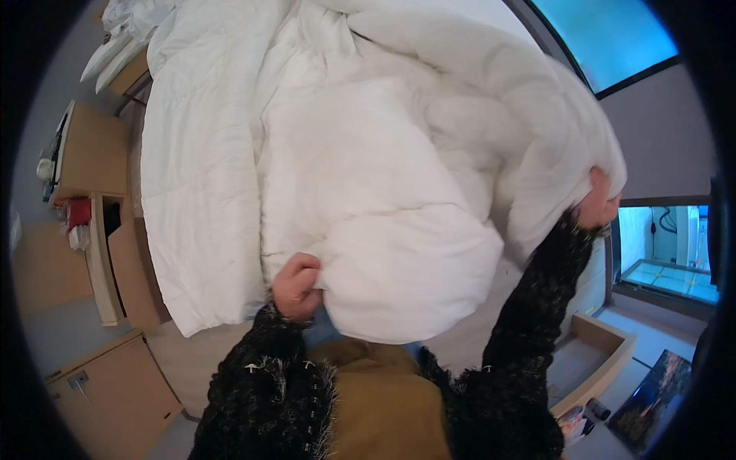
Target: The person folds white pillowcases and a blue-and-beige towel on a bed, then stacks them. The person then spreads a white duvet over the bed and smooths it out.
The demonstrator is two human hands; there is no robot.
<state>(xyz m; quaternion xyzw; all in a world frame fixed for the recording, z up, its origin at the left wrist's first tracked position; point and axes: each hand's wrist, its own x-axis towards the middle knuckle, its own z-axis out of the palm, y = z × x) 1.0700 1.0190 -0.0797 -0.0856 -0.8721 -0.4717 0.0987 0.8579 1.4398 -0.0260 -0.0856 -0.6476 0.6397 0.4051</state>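
Note:
A thick white duvet [368,161] lies bunched and folded in front of me over a bed. Near its front edge, my left hand [297,287] is closed, its fingers pinching the fabric at the left of a rounded, puffed-out fold. Far out to the right, my right hand [598,201] grips the outer edge of a raised, rolled part of the same white bedding. The arm on that side is stretched well away from my body. Whether the middle fold and the raised roll are one piece cannot be made out.
On the left stand a wooden bedside cabinet [96,149] and a wooden panel with a door handle [115,399]. An open wooden drawer or tray [590,360] is at the lower right, near a dark picture-like panel [655,399]. Windows [613,38] line the right side.

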